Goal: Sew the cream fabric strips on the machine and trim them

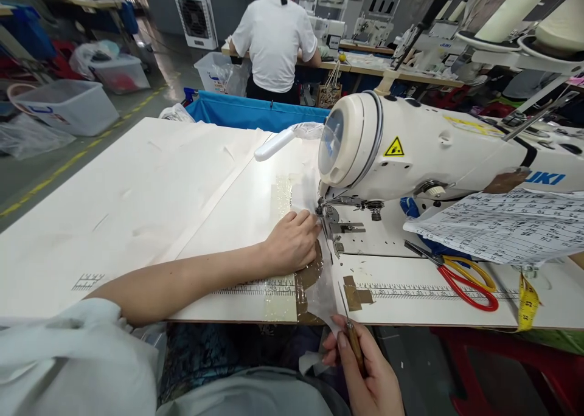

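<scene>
A white sewing machine [365,139] stands on the table, its needle area at the middle of the view. Under the presser foot runs a strip of thin white fabric [323,285], trailing down over the table's front edge. My left hand [294,241] lies on the fabric just left of the presser foot, fingers curled down onto it. Below the table edge, my right hand [367,367] holds an awl [353,343] with a wooden handle, its thin metal point upward. The same hand's fingertips also pinch the fabric's lower end.
Red and yellow-handled scissors [465,276] lie to the right, near a written paper sheet [511,224]. A yellow tape measure [528,303] hangs over the front edge. Behind the table is a blue cloth bin [255,109]; a person in white [278,39] sits beyond it.
</scene>
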Demonstrator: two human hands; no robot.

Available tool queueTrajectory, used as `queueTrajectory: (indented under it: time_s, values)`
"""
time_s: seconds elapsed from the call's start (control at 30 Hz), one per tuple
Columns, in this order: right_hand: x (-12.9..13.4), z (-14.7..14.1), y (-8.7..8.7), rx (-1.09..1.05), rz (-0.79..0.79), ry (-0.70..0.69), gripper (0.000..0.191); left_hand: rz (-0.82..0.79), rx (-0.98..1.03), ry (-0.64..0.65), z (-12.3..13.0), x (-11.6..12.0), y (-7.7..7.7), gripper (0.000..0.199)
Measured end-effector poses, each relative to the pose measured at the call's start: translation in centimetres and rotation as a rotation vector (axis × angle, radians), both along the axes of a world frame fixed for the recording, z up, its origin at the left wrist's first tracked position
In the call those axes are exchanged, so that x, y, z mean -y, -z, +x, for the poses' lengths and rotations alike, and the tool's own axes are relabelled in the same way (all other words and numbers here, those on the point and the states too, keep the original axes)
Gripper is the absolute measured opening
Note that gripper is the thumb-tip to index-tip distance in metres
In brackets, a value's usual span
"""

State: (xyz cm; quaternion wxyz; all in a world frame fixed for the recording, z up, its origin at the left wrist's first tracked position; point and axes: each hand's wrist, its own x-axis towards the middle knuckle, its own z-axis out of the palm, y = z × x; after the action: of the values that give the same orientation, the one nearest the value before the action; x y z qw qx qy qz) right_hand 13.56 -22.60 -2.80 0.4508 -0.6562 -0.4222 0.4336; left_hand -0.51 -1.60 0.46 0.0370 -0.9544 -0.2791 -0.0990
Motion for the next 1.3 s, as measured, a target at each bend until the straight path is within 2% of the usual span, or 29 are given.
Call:
queueTrajectory:
  time_s: [0.13, 0.27, 0.67, 0.9, 1.07, 1.3]
  values:
    - [0.2, -0.1, 0.5, 0.058, 0.055, 0.009, 0.036, -0.015, 0.014, -0.027, 0.2, -0.6, 0.3, 0.043]
    - [0.0, 0.1, 0.5, 0.101, 0.080, -0.061, 0.034, -0.004, 0.035, -0.046, 0.1, -1.0, 0.6, 0.044]
    - [-1.3, 0.0, -1.0, 0.167, 0.107, -0.143, 0.029, 0.020, 0.049, 0.047, 0.1, 0.3, 0.1, 0.040]
    - [-3.1, -0.4, -2.4, 0.243, 0.126, -0.110, 0.030, 0.042, 0.056, 0.073, 0.1, 0.3, 0.4, 0.041]
    - [-4.0, -0.4, -3.2, 0.262, 0.085, -0.093, 0.037, -0.002, 0.048, 0.044, 0.1, 0.3, 0.3, 0.043]
    - [-4.7, -0.2, -3.0, 0.273, 0.100, -0.111, 0.034, -0.034, 0.050, 0.004, 0.2, -0.3, 0.3, 0.042]
